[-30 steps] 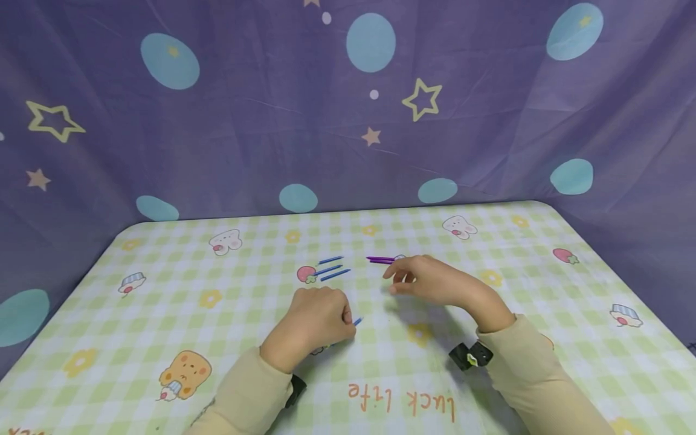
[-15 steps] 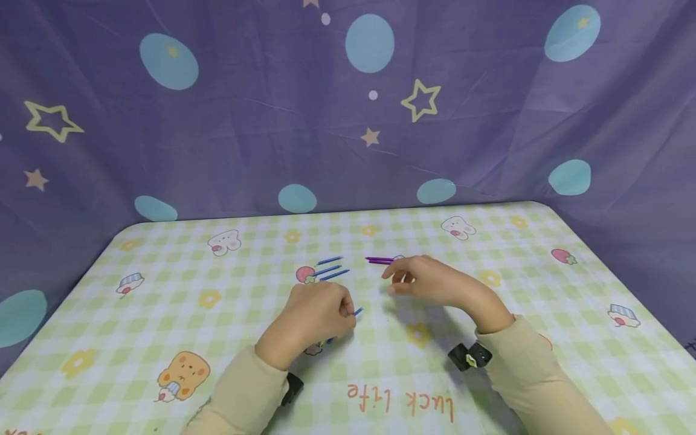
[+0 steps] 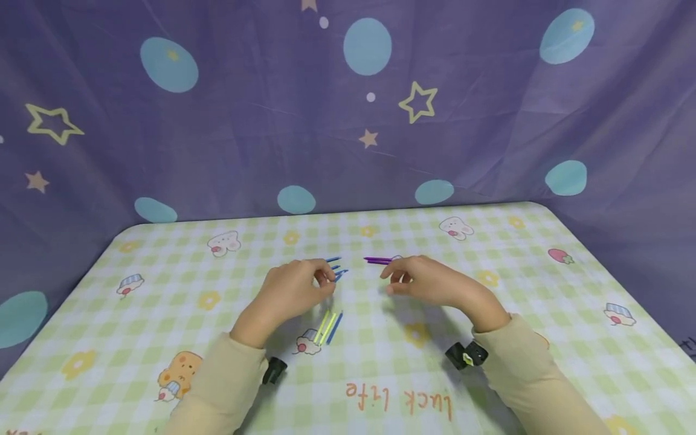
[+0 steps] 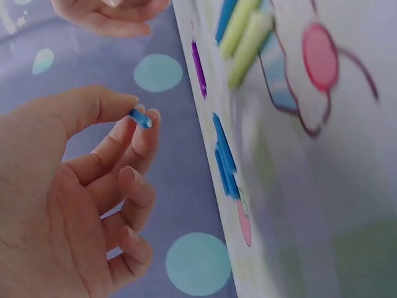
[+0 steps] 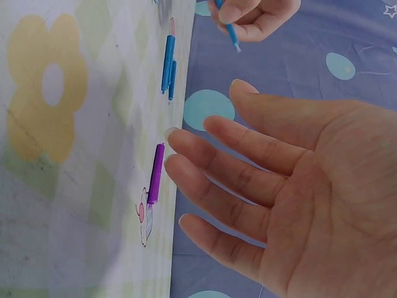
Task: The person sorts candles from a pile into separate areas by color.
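Observation:
My left hand [image 3: 288, 290] pinches a thin blue stick [image 4: 141, 118] between thumb and fingertips, its pale narrow tip [image 5: 238, 46] showing in the right wrist view. Beneath and beyond that hand, several blue sticks [image 3: 333, 259] lie side by side, partly covered by it in the head view. Two yellow-green sticks [image 3: 325, 327] lie nearer the front, with another blue stick [image 3: 335, 328] alongside. My right hand [image 3: 429, 281] hovers with loosely bent fingers and nothing in its grasp. Purple sticks [image 3: 377, 260] lie just past its fingertips.
A green-and-white checked cloth [image 3: 489, 386] with printed flowers and cartoons covers the table. Behind the table hangs a purple curtain [image 3: 244, 121] with stars and blue ovals. Black wrist cameras are strapped below both sleeves.
My left hand has risen away from the front, carrying the blue stick to the other blue ones. The yellow-green sticks and a blue one beside them are now uncovered. The right hand stays put.

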Motion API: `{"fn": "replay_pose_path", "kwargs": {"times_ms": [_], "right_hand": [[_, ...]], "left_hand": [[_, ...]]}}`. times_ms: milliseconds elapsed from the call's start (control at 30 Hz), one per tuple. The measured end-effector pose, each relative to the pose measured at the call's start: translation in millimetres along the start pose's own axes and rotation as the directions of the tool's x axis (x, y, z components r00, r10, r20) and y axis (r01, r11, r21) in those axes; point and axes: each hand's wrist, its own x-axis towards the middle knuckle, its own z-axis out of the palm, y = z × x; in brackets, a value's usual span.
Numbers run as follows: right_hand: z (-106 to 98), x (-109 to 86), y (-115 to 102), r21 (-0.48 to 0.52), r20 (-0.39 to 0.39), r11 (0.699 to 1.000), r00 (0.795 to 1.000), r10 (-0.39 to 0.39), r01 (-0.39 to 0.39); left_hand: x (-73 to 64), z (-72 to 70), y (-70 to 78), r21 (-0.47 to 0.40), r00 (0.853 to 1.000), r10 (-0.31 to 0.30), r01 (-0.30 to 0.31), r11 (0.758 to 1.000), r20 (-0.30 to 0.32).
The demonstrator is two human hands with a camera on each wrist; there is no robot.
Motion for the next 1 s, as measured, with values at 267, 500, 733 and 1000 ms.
{"fn": "replay_pose_path", "kwargs": {"times_ms": [267, 500, 733, 1000], "right_hand": [[-3, 1.6, 0, -0.012, -0.003, 1.000, 1.000, -0.001, 0.001], [-6, -1.9, -1, -0.016, -0.020, 1.000, 1.000, -0.007, 0.007], [-7, -3.5, -4, 0.000, -0.012, 1.000, 1.000, 0.001, -0.001], [-8, -6.6, -5, -0.004, -0.028, 1.000, 0.999, -0.024, 0.023]], "left_hand": [[7.3, -1.3, -14.7, 0.007, 0.999, 0.006, -0.006, 1.000, -0.038], [17.8, 3.5, -16.7, 0.024, 1.000, -0.009, 0.010, 1.000, -0.010], [29.8, 2.5, -14.5, 0.031, 0.999, -0.037, 0.037, 0.999, 0.016], [34.0, 2.2, -12.9, 0.017, 0.998, -0.067, 0.066, 0.998, 0.022]]}}
